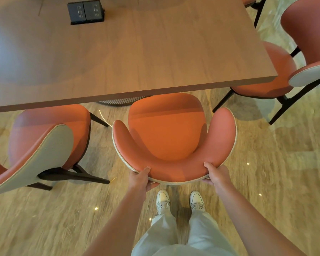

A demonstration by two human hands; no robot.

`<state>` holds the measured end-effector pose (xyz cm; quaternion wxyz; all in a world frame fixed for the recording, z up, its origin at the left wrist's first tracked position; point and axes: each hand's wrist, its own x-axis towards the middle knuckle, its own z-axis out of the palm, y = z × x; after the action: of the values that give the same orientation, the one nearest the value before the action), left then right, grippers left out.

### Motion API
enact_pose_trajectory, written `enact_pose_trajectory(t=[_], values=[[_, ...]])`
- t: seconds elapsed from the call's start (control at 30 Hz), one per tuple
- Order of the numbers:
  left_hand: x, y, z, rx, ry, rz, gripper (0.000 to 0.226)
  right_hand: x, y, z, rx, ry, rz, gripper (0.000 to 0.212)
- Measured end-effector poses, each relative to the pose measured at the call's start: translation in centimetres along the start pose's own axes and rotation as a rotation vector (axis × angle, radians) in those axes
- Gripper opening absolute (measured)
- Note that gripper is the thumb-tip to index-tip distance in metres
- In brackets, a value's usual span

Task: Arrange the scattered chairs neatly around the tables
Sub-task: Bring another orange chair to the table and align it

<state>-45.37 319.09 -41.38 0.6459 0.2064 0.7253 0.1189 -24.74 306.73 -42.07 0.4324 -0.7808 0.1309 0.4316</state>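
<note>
Your left hand [140,179] grips the curved back of the middle chair [166,133], thumb on the orange inner face and fingers curled under the pale outer rim. Your right hand [215,175] holds the same back further round to the right, thumb on top and fingers wrapped behind. That chair faces the table [129,52], with the front of its seat tucked just under the table's near edge. A second chair [50,137] stands to the left along the same edge, turned at an angle, its seat partly under the table. A third chair [277,71] sits at the table's right corner, seat partly beneath it. A black socket box [85,12] lies on the table's far part. Your shoes [163,200] stand on the floor [266,172] just behind the middle chair.
</note>
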Motion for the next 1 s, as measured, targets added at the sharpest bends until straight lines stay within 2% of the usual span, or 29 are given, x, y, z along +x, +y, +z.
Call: enact_pose_trajectory(t=[0.17, 0.27, 0.5, 0.63, 0.67, 0.73, 0.77, 0.83, 0.9, 1.0], values=[[-0.6, -0.3, -0.3, -0.039, -0.064, 0.019, 0.043, -0.5, -0.7, -1.0, -0.024, -0.072, 0.022, 0.032], [-1.1, -0.3, -0.6, -0.038, -0.059, 0.022, 0.041, -0.9, -1.2, -1.1, 0.010, -0.057, 0.049, 0.034], [-1.9, 0.2, -1.6, -0.027, -0.037, 0.017, 0.021, -3.5, -1.9, -0.8, 0.038, 0.008, 0.008, 0.019], [-3.3, 0.6, -1.7, -0.008, -0.029, 0.074, 0.028, -4.8, -2.2, -0.9, 0.025, 0.020, -0.036, 0.010], [-3.7, 0.8, -1.7, 0.003, -0.033, 0.094, 0.030, -5.4, -2.4, -0.9, 0.017, 0.010, -0.053, 0.021], [-4.7, 1.5, -1.8, 0.029, -0.048, 0.127, 0.035, -6.2, -2.8, -0.9, -0.029, -0.001, -0.077, 0.059], [-5.3, 2.0, -1.9, 0.035, -0.065, 0.143, 0.039, -6.8, -3.1, -1.1, -0.044, -0.013, -0.095, 0.066], [-6.2, 3.1, -2.1, 0.043, -0.087, 0.187, 0.047, -7.6, -3.6, -1.3, -0.056, -0.035, -0.150, 0.061], [-7.3, 4.5, -2.0, 0.027, -0.097, 0.271, 0.046, -8.8, -4.6, -1.6, -0.044, -0.050, -0.221, 0.048], [-8.9, 7.0, -1.5, 0.020, -0.128, 0.375, 0.043, -10.7, -7.0, -2.0, 0.000, -0.078, -0.306, 0.039]])
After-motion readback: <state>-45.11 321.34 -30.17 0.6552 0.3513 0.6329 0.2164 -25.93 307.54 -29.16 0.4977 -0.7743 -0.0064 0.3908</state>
